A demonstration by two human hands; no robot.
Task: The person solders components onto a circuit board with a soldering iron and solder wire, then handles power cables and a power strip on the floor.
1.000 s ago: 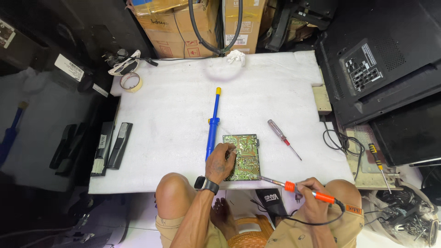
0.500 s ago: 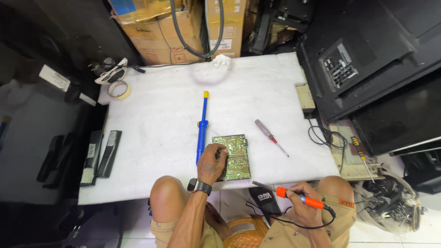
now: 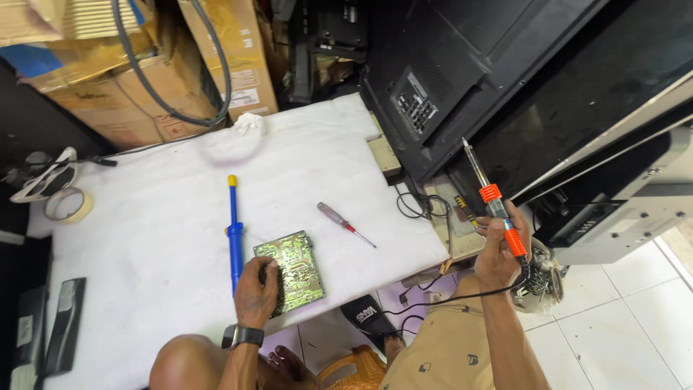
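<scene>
- my left hand (image 3: 256, 292) is lying flat on the near left corner of the green circuit board (image 3: 291, 272), fingers spread over it and pinning it to the white mat (image 3: 144, 238) rather than gripping it.
- my right hand (image 3: 498, 249) is closing around the orange handle of the soldering iron (image 3: 493, 201), lifting it off to the right, past the mat's edge, with the metal tip pointing up and away from me; its black cord is trailing down beside my wrist.
- the board is sitting near the front edge of the mat; i am judging it light, stiff and easy to crack or scratch, so it is best taken by its bare edges, not by the parts on its face.
- the iron looks light; i am holding it only by the handle, since the tip may be hot.
- just left of the board, touching my fingers, the blue solder sucker (image 3: 234, 235) is lying lengthwise.
- a little beyond the board, a red-handled screwdriver (image 3: 344, 224) is lying apart from it.
- further off, a roll of tape (image 3: 67, 205) is resting at the mat's left edge, with cardboard boxes (image 3: 166, 87) standing behind.
</scene>
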